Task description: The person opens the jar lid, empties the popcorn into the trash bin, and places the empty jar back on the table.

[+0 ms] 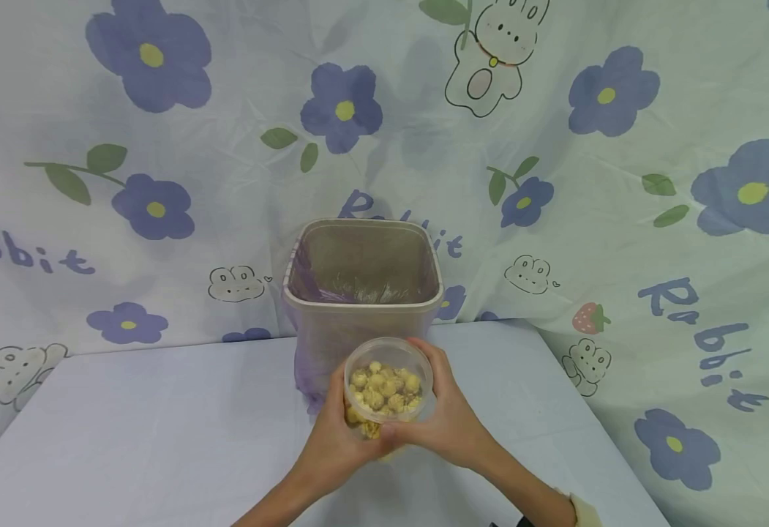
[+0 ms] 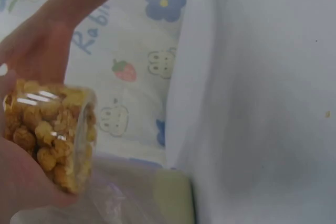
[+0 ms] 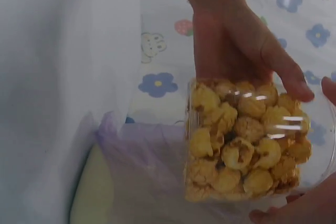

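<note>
Both hands hold a clear plastic jar of caramel popcorn [image 1: 387, 391] above the white table, in front of the bin. In the head view, my left hand [image 1: 334, 446] grips its left side and my right hand [image 1: 453, 421] its right side, the thumbs meeting at the near side. The round top faces the head camera, with popcorn visible inside below the rim; no lid shows. Through the clear wall, the right wrist view shows the popcorn [image 3: 247, 140] packed in the jar. Part of the left hand [image 2: 26, 182] covers the jar in the left wrist view.
A beige bin [image 1: 364, 304] lined with a thin purple plastic bag [image 1: 308, 377] stands at the back of the white table [image 1: 160, 424], against a flower-and-rabbit printed cloth [image 1: 239, 197]. A small yellowish crumb [image 2: 327, 114] lies on the tabletop.
</note>
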`<state>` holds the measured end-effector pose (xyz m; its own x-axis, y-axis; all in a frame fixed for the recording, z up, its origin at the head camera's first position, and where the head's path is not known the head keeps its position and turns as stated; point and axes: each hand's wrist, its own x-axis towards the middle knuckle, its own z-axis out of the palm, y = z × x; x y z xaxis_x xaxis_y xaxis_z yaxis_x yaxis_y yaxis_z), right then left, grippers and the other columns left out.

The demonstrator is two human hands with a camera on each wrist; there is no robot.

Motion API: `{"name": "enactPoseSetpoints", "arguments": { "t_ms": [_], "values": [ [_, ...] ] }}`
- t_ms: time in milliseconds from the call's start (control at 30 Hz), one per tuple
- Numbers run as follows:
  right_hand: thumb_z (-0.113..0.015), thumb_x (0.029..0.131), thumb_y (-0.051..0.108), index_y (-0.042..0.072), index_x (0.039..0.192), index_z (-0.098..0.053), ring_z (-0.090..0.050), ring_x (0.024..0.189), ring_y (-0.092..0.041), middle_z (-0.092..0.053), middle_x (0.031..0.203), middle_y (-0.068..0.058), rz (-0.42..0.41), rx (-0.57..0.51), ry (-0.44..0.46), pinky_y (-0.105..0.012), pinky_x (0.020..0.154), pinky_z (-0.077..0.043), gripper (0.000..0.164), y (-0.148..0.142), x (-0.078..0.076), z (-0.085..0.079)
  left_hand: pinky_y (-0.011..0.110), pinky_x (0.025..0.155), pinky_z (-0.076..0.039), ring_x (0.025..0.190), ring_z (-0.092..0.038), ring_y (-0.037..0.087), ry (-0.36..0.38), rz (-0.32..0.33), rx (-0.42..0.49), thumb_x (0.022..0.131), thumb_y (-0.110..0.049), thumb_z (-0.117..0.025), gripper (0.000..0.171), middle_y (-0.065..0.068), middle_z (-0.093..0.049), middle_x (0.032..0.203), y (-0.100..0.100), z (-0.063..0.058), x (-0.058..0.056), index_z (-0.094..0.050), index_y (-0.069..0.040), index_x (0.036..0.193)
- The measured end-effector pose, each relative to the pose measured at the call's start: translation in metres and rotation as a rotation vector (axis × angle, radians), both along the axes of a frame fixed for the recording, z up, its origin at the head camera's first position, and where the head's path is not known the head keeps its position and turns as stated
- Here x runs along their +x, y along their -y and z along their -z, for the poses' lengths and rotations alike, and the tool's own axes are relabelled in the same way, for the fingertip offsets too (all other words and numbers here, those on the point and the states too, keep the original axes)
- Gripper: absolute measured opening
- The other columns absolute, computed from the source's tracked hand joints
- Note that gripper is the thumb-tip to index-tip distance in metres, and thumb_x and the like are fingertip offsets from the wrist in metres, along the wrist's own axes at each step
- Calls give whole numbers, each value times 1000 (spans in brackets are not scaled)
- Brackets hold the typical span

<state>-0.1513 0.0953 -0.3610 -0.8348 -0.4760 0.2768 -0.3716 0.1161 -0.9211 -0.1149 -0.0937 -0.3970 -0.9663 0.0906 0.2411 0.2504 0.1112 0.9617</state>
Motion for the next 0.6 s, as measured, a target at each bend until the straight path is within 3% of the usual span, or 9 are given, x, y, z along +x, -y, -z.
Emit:
{"name": "enactPoseSetpoints", "arguments": {
  "t_ms": [233, 400, 500, 600],
  "values": [
    [-85, 81, 30, 11, 157, -18, -35, 137, -31, -34, 152, -8, -354, -20, 87, -58, 109, -29, 103, -22, -22, -6, 51, 105, -36, 129, -43, 28, 57, 162, -5, 74, -18, -90, 107, 9, -40, 145, 9, -1, 2, -20, -21, 155],
    [-81, 84, 36, 9, 158, -13, -33, 138, -34, -34, 152, -15, -575, -39, 145, -52, 110, -31, 104, -31, -36, -7, 48, 105, -37, 130, -44, 28, 74, 278, 3, 76, -18, -88, 107, 6, -40, 146, 12, -1, 3, -17, -26, 156],
    [-81, 83, 41, 10, 159, -10, -29, 140, -35, -27, 156, -17, -604, -53, 153, -55, 112, -27, 108, -33, -38, -4, 46, 105, -38, 130, -44, 27, 66, 280, 1, 76, -17, -88, 108, 6, -39, 146, 11, -1, 3, -17, -27, 157],
    [-79, 81, 51, 10, 159, -12, -23, 143, -35, -20, 160, -18, -493, -71, 86, -62, 112, -19, 111, -32, -33, 0, 50, 104, -37, 129, -44, 28, 60, 233, -6, 75, -17, -88, 108, 7, -40, 145, 9, -2, 2, -18, -25, 157]
  ]
}}
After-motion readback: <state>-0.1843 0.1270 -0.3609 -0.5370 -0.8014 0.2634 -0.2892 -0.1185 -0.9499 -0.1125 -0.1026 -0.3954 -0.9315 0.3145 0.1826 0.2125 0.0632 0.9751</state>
